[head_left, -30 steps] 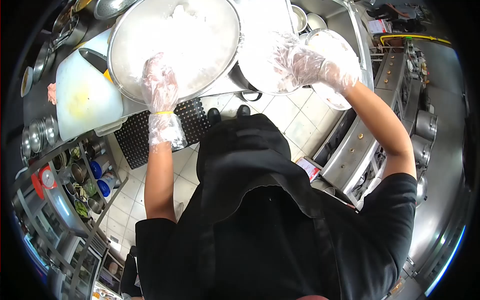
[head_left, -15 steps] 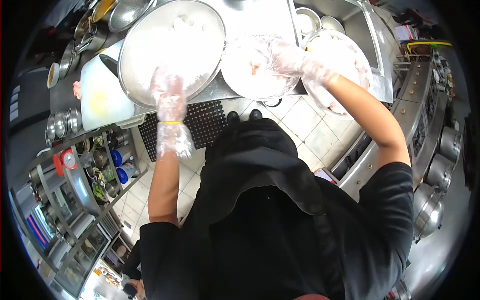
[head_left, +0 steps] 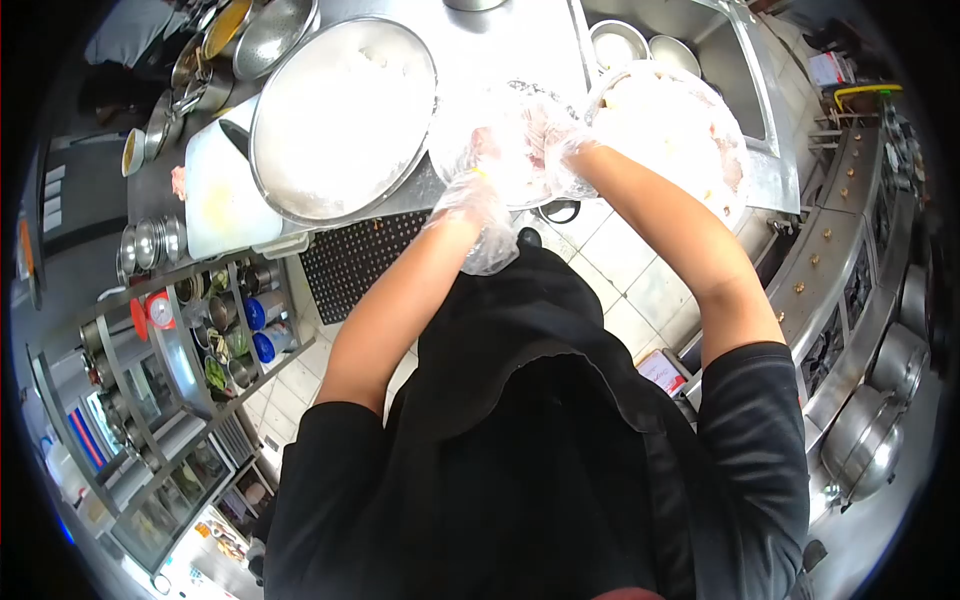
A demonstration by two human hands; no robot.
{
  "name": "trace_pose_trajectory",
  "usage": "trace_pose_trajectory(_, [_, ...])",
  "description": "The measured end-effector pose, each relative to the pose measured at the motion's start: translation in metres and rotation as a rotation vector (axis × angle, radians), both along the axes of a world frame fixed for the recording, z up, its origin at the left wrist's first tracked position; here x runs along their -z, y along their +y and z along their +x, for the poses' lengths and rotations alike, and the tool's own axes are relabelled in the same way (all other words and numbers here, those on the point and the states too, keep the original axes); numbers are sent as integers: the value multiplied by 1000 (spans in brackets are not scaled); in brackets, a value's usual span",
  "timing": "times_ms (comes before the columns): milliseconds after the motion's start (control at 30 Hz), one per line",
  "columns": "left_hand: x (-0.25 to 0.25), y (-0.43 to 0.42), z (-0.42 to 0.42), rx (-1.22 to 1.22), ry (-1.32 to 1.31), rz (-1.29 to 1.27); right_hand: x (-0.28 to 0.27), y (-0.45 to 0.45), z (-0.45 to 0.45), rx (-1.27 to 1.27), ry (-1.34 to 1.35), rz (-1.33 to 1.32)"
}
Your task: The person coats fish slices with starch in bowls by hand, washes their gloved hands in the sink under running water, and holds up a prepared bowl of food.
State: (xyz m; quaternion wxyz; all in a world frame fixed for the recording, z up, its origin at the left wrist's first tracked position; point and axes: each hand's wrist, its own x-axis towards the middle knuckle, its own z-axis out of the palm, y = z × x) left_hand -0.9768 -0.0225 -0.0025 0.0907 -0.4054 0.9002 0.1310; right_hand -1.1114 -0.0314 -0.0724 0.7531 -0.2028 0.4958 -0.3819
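Observation:
Both hands wear clear, loose plastic gloves and are close together over the middle round bowl [head_left: 447, 160], which holds something white and powdery. My left hand [head_left: 484, 160] reaches in from the near left, a yellow band at its wrist. Beside it on the right, my right hand [head_left: 548, 140] bends down into the same bowl. Glare washes out the fingers of both, so their grip is hidden. To the left stands a large steel bowl [head_left: 262, 185] with white powder [head_left: 340, 120]. On the right a wide bowl holds pale pinkish pieces like raw meat [head_left: 670, 130].
A white cutting board [head_left: 225, 200] lies at the left, with steel bowls [head_left: 270, 40] behind it. A sink [head_left: 725, 70] with small steel bowls is at the back right. A stove [head_left: 830, 260] runs down the right; a shelf rack [head_left: 190, 350] stands left.
My left hand has left the large powder bowl and moved right to the middle bowl, next to my right hand. The view has shifted slightly.

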Motion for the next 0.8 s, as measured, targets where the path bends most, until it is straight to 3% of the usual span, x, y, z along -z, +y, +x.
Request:
trace_pose_trajectory(67, [-13, 6, -8, -182, 15, 111, 20, -3, -10, 29, -100, 11])
trace_pose_trajectory(100, [-5, 6, -6, -179, 26, 112, 6, 0, -15, -2, -38, -118])
trace_pose_trajectory(167, [16, 8, 8, 13, 188, -386, -22, 7, -26, -92, 192, -396])
trace_pose_trajectory(200, [15, 8, 15, 10, 192, -382, -41, 11, -32, -140, 341, -503])
trace_pose_trajectory(333, [-5, 22, 40, -563, 938, 422, -88, 19, -42, -421, 1155, -864])
trace_pose_trajectory(400, [-19, 20, 49, -699, 1100, 637, -92, 21, -36, -580, 1594, -1006])
trace_pose_trajectory(500, [-26, 18, 50, -438, 994, 511, -76, 17, -22, -780, 2092, -1041])
trace_pose_trajectory(533, [-22, 13, 46, -369, 722, 462, -68, 17, -14, -824, 2143, -963])
trace_pose_trajectory(567, [-18, 4, 40, -296, 452, 401, -58, 17, -5, -733, 1438, -569])
trace_pose_trajectory(600, [14, -4, 30, -294, 450, 397, -48, 17, 2, -417, 901, -138])
trace_pose_trajectory(633, [68, -11, 19, -219, 354, 386, -36, 18, 5, -341, 788, -242])
trace_pose_trajectory(667, [87, -12, 18, -180, 305, 378, -26, 19, 6, -257, 712, -323])
trace_pose_trajectory(700, [98, -14, 18, -139, 258, 369, -25, 20, 5, -196, 665, -392])
trace_pose_trajectory(800, [106, -12, 31, -58, 430, 486, -37, 27, -14, -163, 728, -580])
